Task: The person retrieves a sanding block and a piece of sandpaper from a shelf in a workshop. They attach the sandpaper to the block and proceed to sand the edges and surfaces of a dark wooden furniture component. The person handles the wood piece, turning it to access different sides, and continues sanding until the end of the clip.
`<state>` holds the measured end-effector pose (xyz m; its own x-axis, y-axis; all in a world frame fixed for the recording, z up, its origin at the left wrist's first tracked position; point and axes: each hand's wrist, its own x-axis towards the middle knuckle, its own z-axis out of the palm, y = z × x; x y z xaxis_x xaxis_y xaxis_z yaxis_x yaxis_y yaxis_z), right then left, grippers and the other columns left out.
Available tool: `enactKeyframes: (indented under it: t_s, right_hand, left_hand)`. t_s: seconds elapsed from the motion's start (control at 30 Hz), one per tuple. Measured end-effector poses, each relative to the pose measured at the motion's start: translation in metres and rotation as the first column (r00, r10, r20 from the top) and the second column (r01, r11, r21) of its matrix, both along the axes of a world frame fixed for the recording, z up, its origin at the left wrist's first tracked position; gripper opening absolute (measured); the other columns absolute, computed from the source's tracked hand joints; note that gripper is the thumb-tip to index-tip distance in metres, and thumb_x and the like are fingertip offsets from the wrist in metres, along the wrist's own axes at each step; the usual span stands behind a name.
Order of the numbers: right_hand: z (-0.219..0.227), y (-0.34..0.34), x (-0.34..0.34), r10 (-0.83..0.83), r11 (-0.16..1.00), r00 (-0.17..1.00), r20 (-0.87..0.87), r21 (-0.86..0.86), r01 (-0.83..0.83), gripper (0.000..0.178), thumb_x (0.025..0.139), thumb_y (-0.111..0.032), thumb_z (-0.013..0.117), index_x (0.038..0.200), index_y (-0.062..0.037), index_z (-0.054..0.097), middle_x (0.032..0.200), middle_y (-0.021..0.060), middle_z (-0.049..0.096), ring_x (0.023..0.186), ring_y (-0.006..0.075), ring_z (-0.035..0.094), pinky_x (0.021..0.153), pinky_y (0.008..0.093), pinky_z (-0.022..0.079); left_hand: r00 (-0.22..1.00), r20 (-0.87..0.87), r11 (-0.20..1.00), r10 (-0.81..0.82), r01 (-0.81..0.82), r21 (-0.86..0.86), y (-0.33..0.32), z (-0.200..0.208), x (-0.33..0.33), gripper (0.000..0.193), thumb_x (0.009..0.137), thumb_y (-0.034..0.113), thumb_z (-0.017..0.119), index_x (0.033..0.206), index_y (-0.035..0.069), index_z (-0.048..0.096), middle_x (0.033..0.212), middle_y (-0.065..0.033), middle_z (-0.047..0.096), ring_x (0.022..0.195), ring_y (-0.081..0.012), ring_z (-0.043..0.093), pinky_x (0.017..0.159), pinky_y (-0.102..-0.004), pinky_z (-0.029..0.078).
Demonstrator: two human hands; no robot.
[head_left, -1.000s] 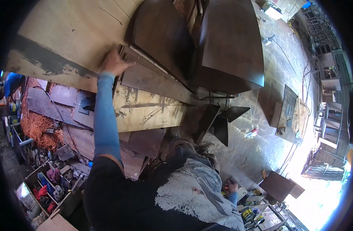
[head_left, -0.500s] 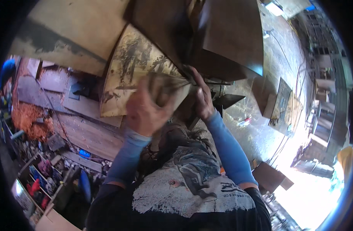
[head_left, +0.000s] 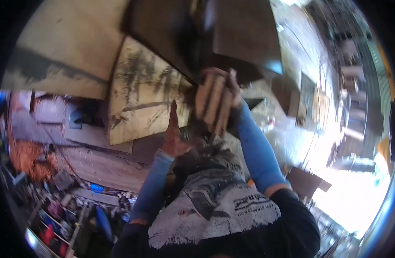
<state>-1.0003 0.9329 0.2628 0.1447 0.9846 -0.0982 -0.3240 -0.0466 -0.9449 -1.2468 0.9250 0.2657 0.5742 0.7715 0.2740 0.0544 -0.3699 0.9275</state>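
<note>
In front of my chest, my right hand is closed round a bundle of wooden strips. The strips are light brown, lie side by side and look slightly smeared by motion. Lower and to the left, my left hand is open, one finger stretched upward, apart from the bundle. Its other fingers are blurred. Behind it stands a pale wooden panel with dark stains. Beyond my hands, dark brown boards rise at an angle.
A large pale board fills the upper left. Orange wood shavings lie by planks at the left, above a divided box with red and blue things. Flat wooden pieces rest on the shiny surface at the right.
My left hand has moved down, away from the strips. My right hand has turned the bundle, so the strips now show broadside. The whole view has shifted slightly.
</note>
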Motion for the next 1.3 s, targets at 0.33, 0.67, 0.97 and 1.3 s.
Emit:
enactKeyframes:
  t_s: [0.33, 0.67, 0.97, 1.3]
  right_hand:
    - [0.023, -0.022, -0.081, -0.125, 0.992, 0.922, 0.366, 0.047, 0.116, 0.070, 0.102, -0.061, 0.031, 0.113, -0.0025, 0.069, 0.114, 0.0264, 0.062, 0.109, 0.0397, 0.057, 0.103, 0.0448, 0.042]
    - [0.227, -0.135, -0.082, -0.522, 0.853, 0.821, 0.233, 0.174, 0.493, 0.068, 0.106, -0.046, 0.026, 0.082, 0.0023, 0.067, 0.085, 0.0296, 0.066, 0.083, 0.0455, 0.065, 0.084, 0.0513, 0.051]
    - [0.277, -0.342, -0.065, -0.799, 0.547, 0.601, 0.005, 0.422, 0.723, 0.064, 0.107, -0.043, 0.019, 0.093, 0.0034, 0.060, 0.082, 0.0309, 0.062, 0.084, 0.0507, 0.059, 0.083, 0.0547, 0.048]
    - [0.257, -0.582, -0.042, -0.994, 0.092, 0.103, -0.029, 0.258, 0.962, 0.059, 0.107, -0.046, 0.026, 0.091, -0.0024, 0.062, 0.080, 0.0266, 0.063, 0.080, 0.0485, 0.061, 0.077, 0.0531, 0.048]
  left_hand:
    - [0.885, -0.448, 0.866, 0.129, 0.120, 0.486, -0.043, -0.208, -0.042, 0.051, 0.100, 0.026, 0.054, 0.143, 0.000, 0.043, 0.145, -0.0169, 0.048, 0.129, -0.0322, 0.051, 0.107, -0.0414, 0.043]
    - [0.944, -0.304, 0.853, 0.128, 0.051, 0.519, -0.054, 0.058, -0.050, 0.036, 0.093, 0.015, 0.065, 0.124, -0.003, 0.060, 0.125, -0.0192, 0.062, 0.111, -0.0302, 0.063, 0.096, -0.0372, 0.051]
    - [0.914, -0.228, 0.648, -0.337, 0.401, 0.648, -0.162, 0.164, -0.013, 0.026, 0.088, 0.008, 0.073, 0.110, -0.006, 0.071, 0.109, -0.0197, 0.072, 0.097, -0.0282, 0.070, 0.087, -0.0364, 0.056]
    - [0.492, 0.029, 0.479, -0.870, 0.831, 0.281, -0.362, 0.162, 0.080, 0.025, 0.090, 0.003, 0.065, 0.112, -0.006, 0.070, 0.109, -0.0182, 0.072, 0.098, -0.0266, 0.068, 0.089, -0.0391, 0.055]
